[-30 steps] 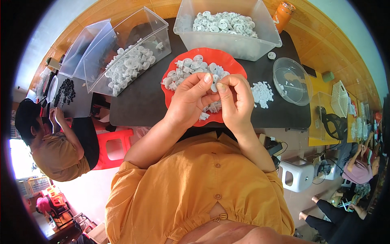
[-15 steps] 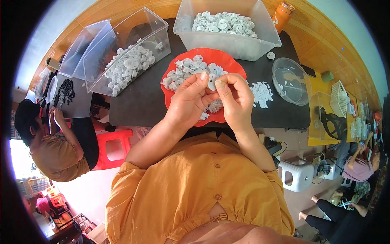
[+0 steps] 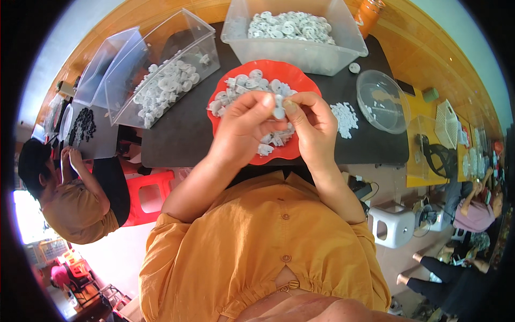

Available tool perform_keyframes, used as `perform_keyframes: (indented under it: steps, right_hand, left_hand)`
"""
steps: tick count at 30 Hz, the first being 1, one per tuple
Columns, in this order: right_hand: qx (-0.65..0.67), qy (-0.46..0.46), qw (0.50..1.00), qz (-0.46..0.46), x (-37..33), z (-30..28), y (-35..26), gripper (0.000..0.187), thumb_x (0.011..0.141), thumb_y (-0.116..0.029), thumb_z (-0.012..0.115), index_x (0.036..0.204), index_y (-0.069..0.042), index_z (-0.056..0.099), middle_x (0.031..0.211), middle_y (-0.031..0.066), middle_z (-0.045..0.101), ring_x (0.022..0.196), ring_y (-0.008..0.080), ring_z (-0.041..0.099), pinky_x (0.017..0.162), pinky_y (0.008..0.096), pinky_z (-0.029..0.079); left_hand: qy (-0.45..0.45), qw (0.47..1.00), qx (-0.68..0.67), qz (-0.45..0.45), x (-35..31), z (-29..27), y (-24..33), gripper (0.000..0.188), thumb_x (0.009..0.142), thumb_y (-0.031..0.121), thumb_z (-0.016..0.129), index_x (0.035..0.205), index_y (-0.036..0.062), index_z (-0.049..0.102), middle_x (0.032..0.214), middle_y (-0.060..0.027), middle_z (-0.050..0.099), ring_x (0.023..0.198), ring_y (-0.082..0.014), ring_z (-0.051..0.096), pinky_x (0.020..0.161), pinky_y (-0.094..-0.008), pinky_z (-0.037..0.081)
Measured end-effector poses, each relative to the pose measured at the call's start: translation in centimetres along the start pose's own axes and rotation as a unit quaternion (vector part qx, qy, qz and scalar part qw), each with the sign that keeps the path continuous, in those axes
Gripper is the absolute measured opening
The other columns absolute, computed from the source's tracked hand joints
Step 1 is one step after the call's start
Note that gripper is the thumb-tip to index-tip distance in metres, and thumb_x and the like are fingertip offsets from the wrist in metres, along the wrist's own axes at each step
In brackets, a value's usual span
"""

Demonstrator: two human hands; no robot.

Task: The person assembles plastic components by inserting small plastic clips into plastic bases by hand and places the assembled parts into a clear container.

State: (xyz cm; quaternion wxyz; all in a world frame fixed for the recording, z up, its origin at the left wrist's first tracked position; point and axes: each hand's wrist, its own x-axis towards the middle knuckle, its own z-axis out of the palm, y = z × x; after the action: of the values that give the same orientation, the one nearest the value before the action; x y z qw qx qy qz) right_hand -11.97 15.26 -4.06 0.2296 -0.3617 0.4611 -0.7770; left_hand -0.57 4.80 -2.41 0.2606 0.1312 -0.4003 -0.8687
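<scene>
Both my hands meet above a red scalloped plate (image 3: 268,72) heaped with small white plastic parts (image 3: 241,86). My left hand (image 3: 244,126) and my right hand (image 3: 314,126) pinch one small white part (image 3: 278,110) between their fingertips, just over the plate's middle. The plate sits on a black mat (image 3: 177,134) on the table.
A clear bin (image 3: 295,51) full of white parts stands behind the plate; a tilted clear bin (image 3: 161,70) with more parts is at the left. A loose pile of tiny white pieces (image 3: 344,118) and a clear round bowl (image 3: 382,102) lie right. Another person (image 3: 70,198) sits at the left.
My hands stay together over the plate; the fingers have shifted slightly around the small white part.
</scene>
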Motion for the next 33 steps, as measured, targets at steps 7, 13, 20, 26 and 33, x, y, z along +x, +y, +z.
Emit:
perform_keyframes:
  steps: [7, 13, 20, 26, 33]
  right_hand:
    - [-0.392, 0.109, 0.912, -0.055, -3.0, -11.2, -1.3, 0.004, 0.090, -0.001, 0.068, 0.093, 0.000, 0.069, 0.083, 0.0062, 0.064, 0.074, 0.0102, 0.062, 0.065, 0.0235, 0.049]
    - [-0.589, -0.052, 0.796, -0.129, -5.3, -13.1, -0.7, 0.017, 0.080, -0.011, 0.075, 0.097, -0.005, 0.073, 0.088, 0.0070, 0.063, 0.080, 0.0265, 0.059, 0.071, 0.0363, 0.049]
    - [-0.627, -0.105, 0.763, -0.116, -6.9, -14.6, -2.6, 0.032, 0.073, -0.023, 0.081, 0.100, -0.008, 0.073, 0.094, 0.0048, 0.061, 0.085, 0.0257, 0.057, 0.074, 0.0383, 0.045]
    - [-0.590, -0.133, 0.771, -0.199, -8.5, -16.7, -2.1, 0.027, 0.069, -0.014, 0.081, 0.095, -0.010, 0.075, 0.093, 0.0017, 0.062, 0.084, 0.0247, 0.058, 0.075, 0.0382, 0.043]
    - [-0.550, -0.132, 0.807, -0.171, -8.6, -16.6, -1.8, 0.016, 0.072, -0.006, 0.077, 0.088, -0.010, 0.074, 0.091, 0.0034, 0.065, 0.084, 0.0255, 0.059, 0.075, 0.0388, 0.045]
  left_hand:
    - [0.225, 0.773, 0.438, 0.400, 2.4, -6.4, 13.1, 0.028, 0.092, 0.020, 0.070, 0.111, -0.0006, 0.067, 0.099, -0.0104, 0.069, 0.084, -0.0177, 0.067, 0.078, -0.0314, 0.054]
    - [0.307, 0.494, 0.737, 0.345, 5.4, -15.2, 21.0, 0.046, 0.085, 0.039, 0.075, 0.119, 0.0082, 0.069, 0.107, -0.0113, 0.070, 0.097, -0.0218, 0.066, 0.089, -0.0339, 0.051]
    - [0.125, 0.569, 0.736, 0.344, 4.5, -6.2, 11.4, 0.027, 0.086, 0.018, 0.073, 0.111, 0.0074, 0.071, 0.112, -0.0107, 0.070, 0.105, -0.0260, 0.064, 0.093, -0.0353, 0.048]
    - [-0.183, 0.607, 0.740, 0.223, 5.8, -2.0, 1.0, 0.018, 0.086, 0.013, 0.071, 0.102, 0.0045, 0.070, 0.103, -0.0108, 0.069, 0.098, -0.0298, 0.064, 0.085, -0.0391, 0.052]
    - [-0.237, 0.561, 0.778, 0.155, 9.5, -0.7, -1.7, 0.020, 0.087, 0.020, 0.069, 0.098, 0.0029, 0.067, 0.102, -0.0116, 0.067, 0.098, -0.0294, 0.064, 0.086, -0.0382, 0.051]
